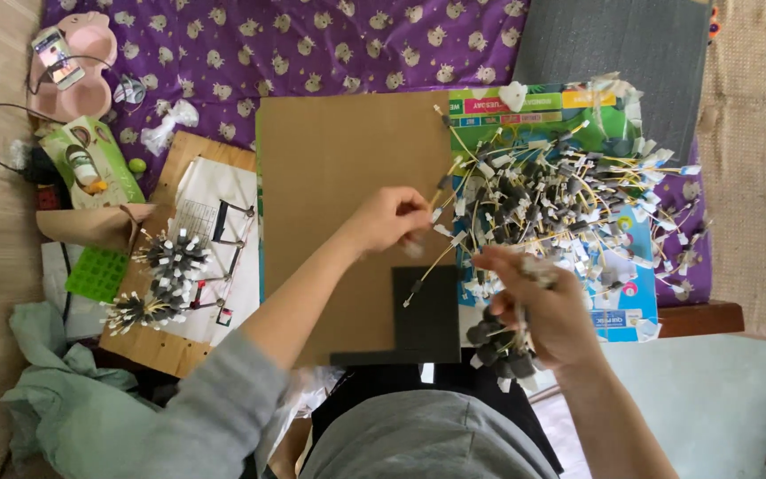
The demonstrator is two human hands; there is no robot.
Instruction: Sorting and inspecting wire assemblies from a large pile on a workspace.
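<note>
My left hand (pixel 390 219) pinches one thin yellow stick with a dark cap (pixel 441 191) at the left edge of a big loose heap of such sticks (pixel 560 191), each tipped with grey foam and white paper. My right hand (pixel 543 306) grips a bunch of the same sticks (pixel 500 348), their grey ends pointing down toward me. Both hands hover over a brown cardboard sheet (pixel 330 160) and a small black foam square (pixel 427 310). The heap lies on colourful printed paper (pixel 627 306).
On a wooden board at the left lie two finished stick bundles (pixel 161 275), a white sheet and a wire frame. A green grid tray (pixel 97 272), a green box, a pink holder with a phone (pixel 57 58) and cables sit further left. A grey foam mat (pixel 613 44) is at the top right.
</note>
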